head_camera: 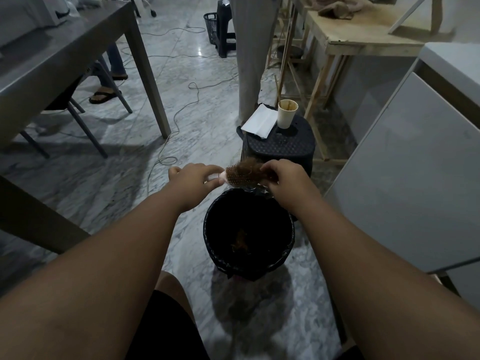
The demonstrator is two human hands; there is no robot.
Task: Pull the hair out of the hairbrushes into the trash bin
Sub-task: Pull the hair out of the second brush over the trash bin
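We hold a hairbrush (237,178) over the far rim of the black trash bin (248,229) on the marble floor (197,120), our left hand (193,178) pinched shut on its pale handle end. Our right hand (281,175) is closed on the brown hair (245,167) matted over the bristles. A small clump of hair already lies in the bin, and beyond it a dark stool (280,144) carries a paper cup (287,113).

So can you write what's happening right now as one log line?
left hand: holds pale bristled hairbrush | right hand: pinches brown hair clump | black lined trash bin: below, some hair inside
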